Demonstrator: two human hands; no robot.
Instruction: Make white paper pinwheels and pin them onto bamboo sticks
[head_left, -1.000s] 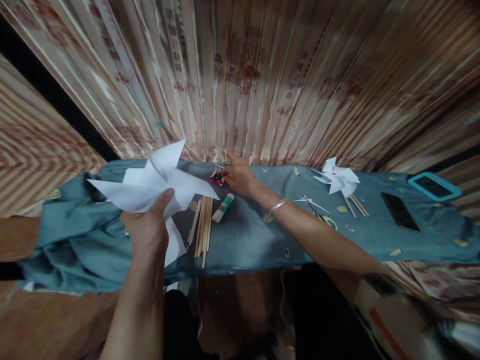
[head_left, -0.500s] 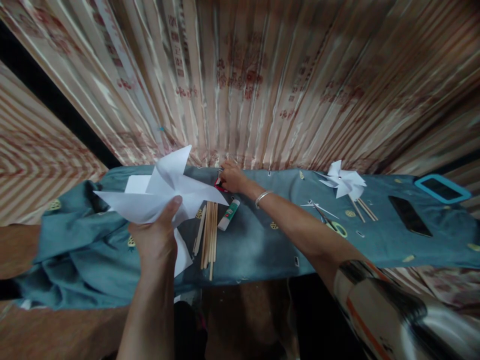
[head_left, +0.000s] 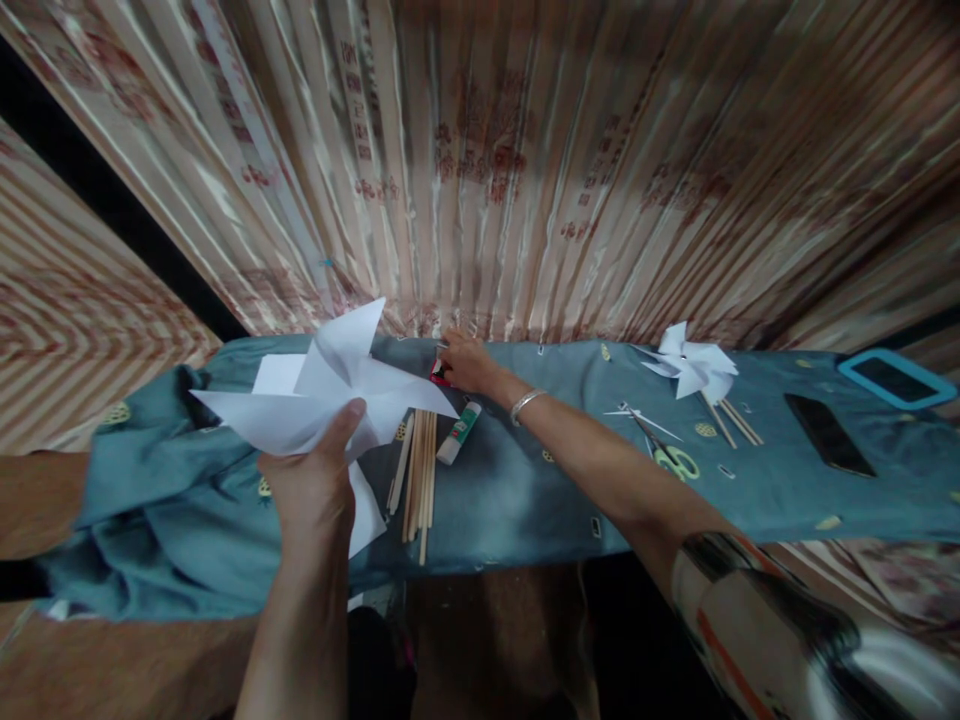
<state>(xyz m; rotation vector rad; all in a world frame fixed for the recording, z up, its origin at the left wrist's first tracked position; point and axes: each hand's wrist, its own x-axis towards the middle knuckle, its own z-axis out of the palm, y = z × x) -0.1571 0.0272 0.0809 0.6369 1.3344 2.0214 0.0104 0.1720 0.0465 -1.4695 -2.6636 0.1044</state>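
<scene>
My left hand [head_left: 313, 470] grips a white paper pinwheel [head_left: 322, 400], its thumb pressed near the centre. At the back edge of the cloth, my right hand [head_left: 466, 362] reaches down over a small red box [head_left: 439, 374], with its fingers bent and what they pinch, if anything, hidden. A glue stick [head_left: 459, 433] with a green label lies just in front of that hand. Beside it is a bundle of thin wooden sticks [head_left: 420, 480]. White paper sheets [head_left: 366, 510] lie partly beneath the held pinwheel.
Further right on the blue-green cloth [head_left: 510, 510] are scissors [head_left: 667, 450] with yellow-green handles, another white pinwheel [head_left: 691, 362], a few wooden sticks [head_left: 739, 420], a dark phone [head_left: 829, 434] and a blue-framed object [head_left: 896, 378]. A pleated curtain [head_left: 480, 180] hangs right behind.
The view has shifted slightly. My right hand stays at the red box, its fingers slightly moved, and more of the box shows. The left hand keeps its hold on the pinwheel.
</scene>
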